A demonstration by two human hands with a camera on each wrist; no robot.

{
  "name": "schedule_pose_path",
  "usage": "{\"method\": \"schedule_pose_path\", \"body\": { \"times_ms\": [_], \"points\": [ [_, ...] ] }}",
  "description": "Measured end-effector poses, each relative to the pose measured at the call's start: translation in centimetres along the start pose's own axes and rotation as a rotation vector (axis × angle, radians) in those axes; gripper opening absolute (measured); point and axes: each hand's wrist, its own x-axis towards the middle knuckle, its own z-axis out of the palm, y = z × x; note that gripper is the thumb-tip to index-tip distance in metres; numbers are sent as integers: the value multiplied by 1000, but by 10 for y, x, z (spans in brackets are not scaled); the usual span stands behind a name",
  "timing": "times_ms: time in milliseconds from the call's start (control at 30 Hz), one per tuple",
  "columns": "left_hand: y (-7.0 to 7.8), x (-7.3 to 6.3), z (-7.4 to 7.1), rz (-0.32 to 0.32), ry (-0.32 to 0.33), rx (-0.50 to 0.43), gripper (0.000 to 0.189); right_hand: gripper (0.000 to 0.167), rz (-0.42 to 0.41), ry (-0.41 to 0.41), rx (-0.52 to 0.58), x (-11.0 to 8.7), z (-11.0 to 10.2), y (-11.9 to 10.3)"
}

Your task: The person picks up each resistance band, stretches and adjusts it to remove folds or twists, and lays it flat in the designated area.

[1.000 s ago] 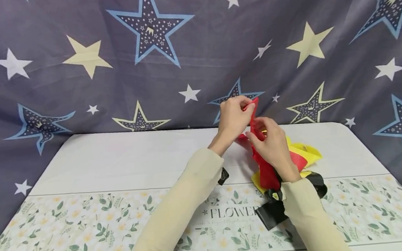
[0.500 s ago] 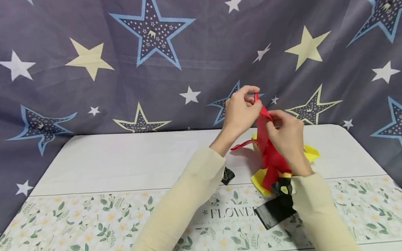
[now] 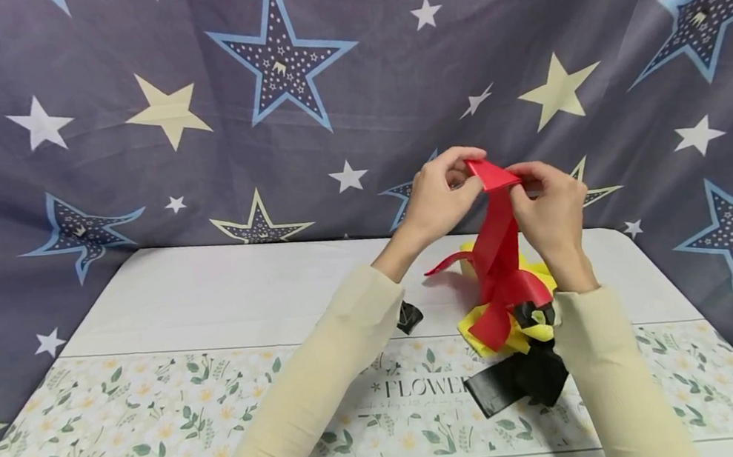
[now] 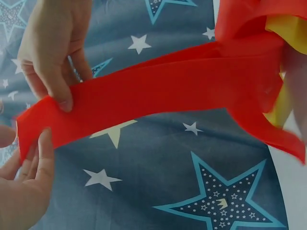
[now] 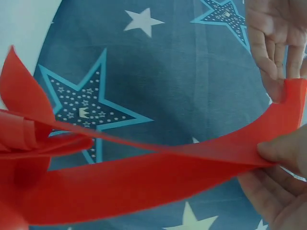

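A wide, flat red band (image 3: 494, 245) rises from a tangled heap on the table, its upper end stretched between both hands. My left hand (image 3: 441, 189) pinches one corner of that end between thumb and fingers. To its right, my right hand (image 3: 549, 211) pinches the other side, so the top spreads into a red triangle. In the left wrist view the band (image 4: 144, 91) runs from the fingertips back to the heap. The right wrist view shows the band (image 5: 139, 189) with one edge folded over near the right thumb. Yellow bands (image 3: 478, 336) lie beneath the red one.
Black bands (image 3: 497, 386) lie at the front of the heap, partly behind the right sleeve. A small black folded piece (image 3: 409, 317) rests beside the left sleeve. A floral runner (image 3: 159, 429) crosses the white table (image 3: 244, 278); a star-patterned curtain (image 3: 305, 153) hangs behind.
My right hand has moved up and to the right along the red band to its upper end. My left hand has risen slightly, and the end is now spread wider between them.
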Motion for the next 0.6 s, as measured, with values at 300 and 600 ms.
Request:
{"method": "schedule_pose_path", "body": {
  "times_ms": [300, 600],
  "points": [
    [0, -2, -2, 77, 68, 17, 27, 22, -20, 87, 8, 17, -7, -9],
    [-10, -13, -4, 35, 63, 95, 21, 15, -75, -106, 33, -17, 17, 16]
  ]
}}
